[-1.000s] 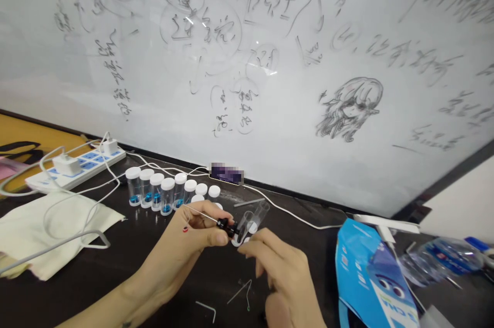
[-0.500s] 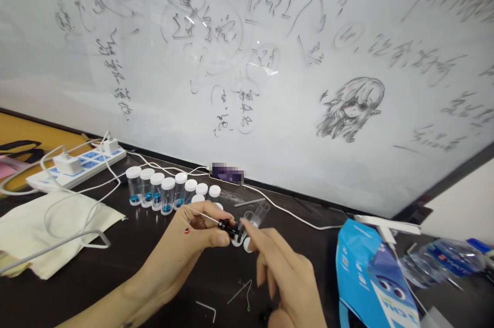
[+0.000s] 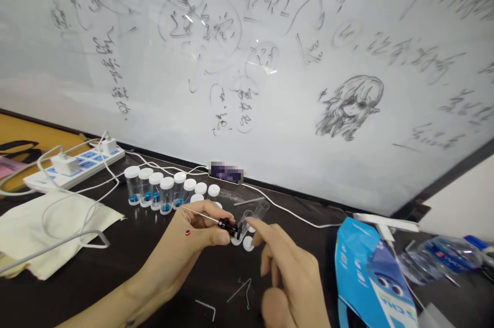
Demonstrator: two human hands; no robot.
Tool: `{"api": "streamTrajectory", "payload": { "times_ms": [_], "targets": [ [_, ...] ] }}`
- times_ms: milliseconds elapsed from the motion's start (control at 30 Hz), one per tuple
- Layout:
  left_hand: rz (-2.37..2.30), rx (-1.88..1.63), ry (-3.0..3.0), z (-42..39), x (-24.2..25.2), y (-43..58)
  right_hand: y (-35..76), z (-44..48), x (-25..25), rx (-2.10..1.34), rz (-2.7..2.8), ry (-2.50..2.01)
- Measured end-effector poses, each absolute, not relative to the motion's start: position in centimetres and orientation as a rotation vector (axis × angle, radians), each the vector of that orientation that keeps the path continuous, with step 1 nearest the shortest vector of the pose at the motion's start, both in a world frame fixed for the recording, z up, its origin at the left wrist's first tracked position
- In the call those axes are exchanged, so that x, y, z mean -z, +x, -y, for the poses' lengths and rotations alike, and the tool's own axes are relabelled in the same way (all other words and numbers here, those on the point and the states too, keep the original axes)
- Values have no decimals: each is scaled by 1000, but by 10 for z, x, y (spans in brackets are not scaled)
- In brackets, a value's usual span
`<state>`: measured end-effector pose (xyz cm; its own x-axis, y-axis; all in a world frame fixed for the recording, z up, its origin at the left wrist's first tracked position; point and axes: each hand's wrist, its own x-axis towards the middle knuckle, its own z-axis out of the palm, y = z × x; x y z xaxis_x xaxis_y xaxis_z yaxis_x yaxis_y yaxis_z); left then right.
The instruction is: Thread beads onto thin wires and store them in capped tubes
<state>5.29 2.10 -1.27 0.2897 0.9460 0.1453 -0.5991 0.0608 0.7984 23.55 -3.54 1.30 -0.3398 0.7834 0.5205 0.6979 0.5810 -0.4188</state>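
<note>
My left hand (image 3: 193, 238) pinches a thin metal rod with a small black part (image 3: 227, 225) at its end, held just above the dark table (image 3: 146, 256). My right hand (image 3: 287, 271) reaches in from the right, its index finger stretched toward the black part and toward open clear vials (image 3: 250, 217) lying beside it. A loose white cap (image 3: 248, 243) lies under the fingertip. Behind my hands stands a row of capped clear vials (image 3: 162, 191), several with blue pieces at the bottom.
A white power strip (image 3: 73, 166) with chargers and cables lies at the left, by a cream cloth bag (image 3: 46, 227). Bent wires and a small hex key (image 3: 206, 307) lie near the front. A blue packet (image 3: 370, 271) and plastic bottle (image 3: 440, 261) lie at right. A whiteboard (image 3: 270, 60) leans behind.
My right hand has shifted from below the vials toward the right and extended its index finger to the black part. The left hand stays put with the rod.
</note>
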Motion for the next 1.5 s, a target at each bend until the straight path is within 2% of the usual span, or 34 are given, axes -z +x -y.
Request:
{"api": "streamTrajectory", "payload": {
  "times_ms": [233, 500, 633, 700, 900, 1100, 1300, 1500],
  "targets": [
    [-474, -1250, 1055, -11, 8, 51, 221, 32, -5, -75, 2183, -1259],
    [-451, -1297, 1271, -4, 4, 45, 216, 34, -1, -259, 2072, -1074],
    [-418, -1321, 1273, -9, 1, 46, 217, 34, -8, -485, 2007, -1099],
    [-350, -1265, 1207, -13, 1, 48, 224, 32, -12, -572, 1919, -1091],
    [-343, -766, 1118, -22, 7, 55, 246, 13, -15, -605, 1513, -1162],
    [-408, -786, 1104, -29, 19, 66, 244, 1, -14, -858, 1655, -1054],
    [-423, -834, 1063, -39, 32, 75, 242, -2, -9, -639, 1620, -1164],
    [-538, -1029, 1149, -47, 46, 81, 246, -6, -2, -247, 1761, -1294]
  ]
}}
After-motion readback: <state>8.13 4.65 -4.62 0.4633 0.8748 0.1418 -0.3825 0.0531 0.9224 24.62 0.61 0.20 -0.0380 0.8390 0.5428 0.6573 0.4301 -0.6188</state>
